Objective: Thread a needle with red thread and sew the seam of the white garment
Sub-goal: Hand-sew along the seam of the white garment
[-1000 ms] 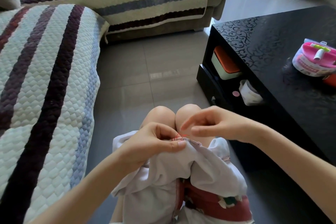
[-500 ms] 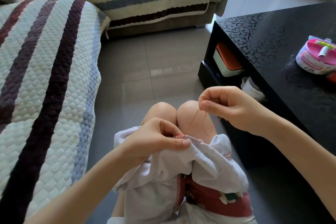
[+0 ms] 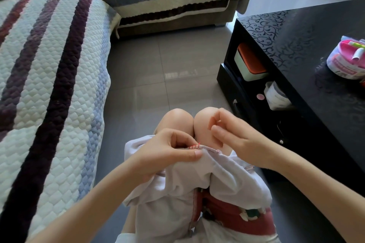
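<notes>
The white garment [image 3: 177, 185] lies bunched over my lap and knees. My left hand [image 3: 169, 152] grips its folded seam between thumb and fingers. A short row of red stitches [image 3: 194, 146] shows on the seam just beyond the thumb tip. My right hand [image 3: 235, 140] hovers blurred just right of the seam, over my right knee, with thumb and forefinger curled as in a pinch. The needle and the red thread are too fine and blurred to make out in it.
A black coffee table [image 3: 308, 45] stands at my right, carrying a pink sewing kit [image 3: 347, 59]. Its lower shelf holds an orange-lidded box [image 3: 250, 63] and a white container [image 3: 276, 96]. A striped quilted sofa [image 3: 49, 85] runs along the left and back. Grey floor tiles lie ahead.
My right hand rose up and to the right, drawing the red thread out, then dropped back close to the seam. The left hand kept its grip on the garment.
</notes>
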